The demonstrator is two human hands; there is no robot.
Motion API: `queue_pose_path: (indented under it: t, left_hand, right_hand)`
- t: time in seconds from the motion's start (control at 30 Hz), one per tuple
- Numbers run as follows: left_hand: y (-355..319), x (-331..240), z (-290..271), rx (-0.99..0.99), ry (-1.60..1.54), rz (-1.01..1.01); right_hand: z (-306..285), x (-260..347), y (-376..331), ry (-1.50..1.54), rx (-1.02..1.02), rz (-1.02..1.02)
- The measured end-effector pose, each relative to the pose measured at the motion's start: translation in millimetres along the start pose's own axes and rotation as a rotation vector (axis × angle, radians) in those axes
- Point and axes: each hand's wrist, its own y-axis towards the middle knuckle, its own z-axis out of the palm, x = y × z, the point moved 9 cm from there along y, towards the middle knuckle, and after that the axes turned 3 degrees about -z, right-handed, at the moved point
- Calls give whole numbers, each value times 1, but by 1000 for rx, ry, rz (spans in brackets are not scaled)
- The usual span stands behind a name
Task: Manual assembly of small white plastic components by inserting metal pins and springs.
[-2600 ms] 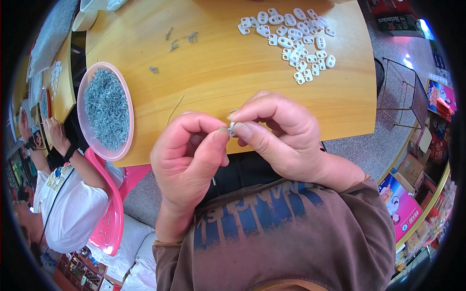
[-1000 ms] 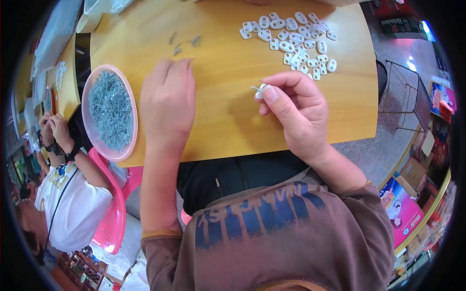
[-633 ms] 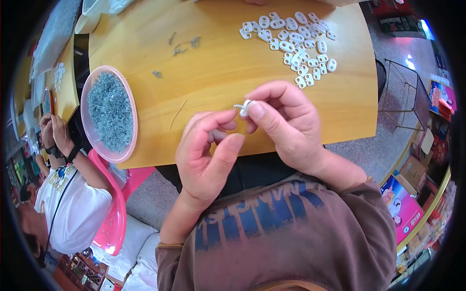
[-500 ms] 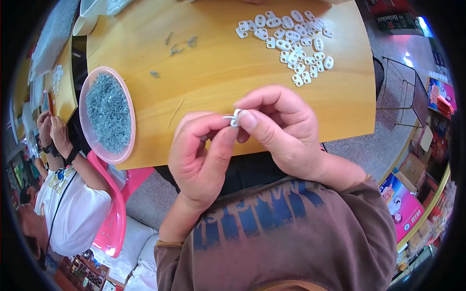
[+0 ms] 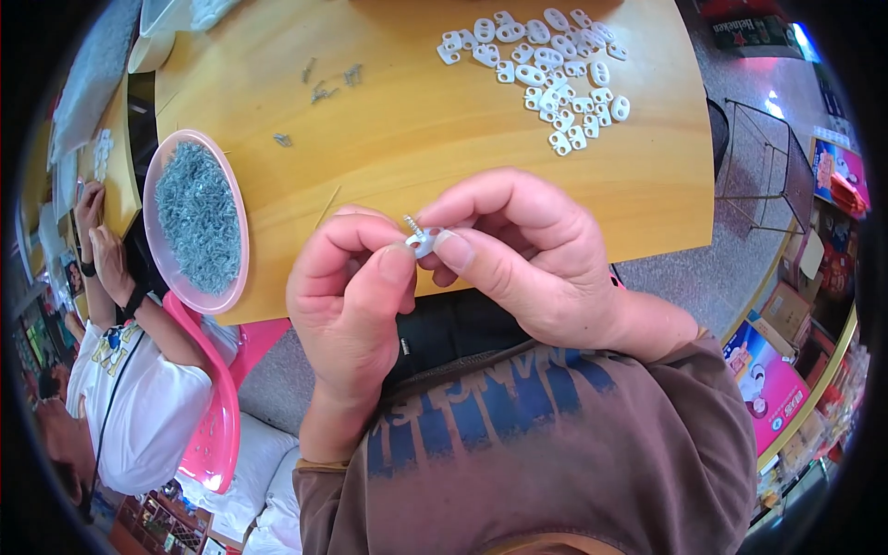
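Between my hands is a small white plastic piece with two holes (image 5: pixel 424 246), and a metal screw (image 5: pixel 412 227) stands in it, its threaded end pointing up and away. My right hand (image 5: pixel 527 259) pinches the piece's right end between thumb and forefinger. Closed at the other end, my left hand (image 5: pixel 347 291) has its thumb and forefinger tips against the piece's left edge. Its other fingers curl underneath, and whatever lies behind them is hidden. Both hands are just above the near table edge.
A pink oval basin (image 5: pixel 243 245) full of screws (image 5: pixel 196 217) stands at the table's left. Several loose screws (image 5: pixel 324 92) lie beyond it. Many white plastic pieces (image 5: pixel 555 69) are spread at the far right of the wooden table (image 5: pixel 388 129). A co-worker (image 5: pixel 139 398) sits at left.
Both hands have shifted slightly left and nearer. The white piece has turned from edge-on to show its holes, and the screw has swung from pointing left to pointing up.
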Motion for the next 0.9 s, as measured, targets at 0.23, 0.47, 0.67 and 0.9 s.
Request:
queue_pose_path:
  t: [0.23, 0.47, 0.67, 0.9]
  left_hand:
    - [-4, 8, 9, -45, -52, 19]
    - [-2, 3, 9, 34, 26, 43]
    - [-5, 8, 11, 14, -5, -78]
    - [-8, 17, 8, -51, -38, -152]
  right_hand:
    - [-2, -2, 0, 110, -19, 34]
    - [-6, -3, 0, 74, -23, 87]
    - [-1, 2, 3, 102, 62, 7]
    - [-5, 17, 4, -389, 66, -146]
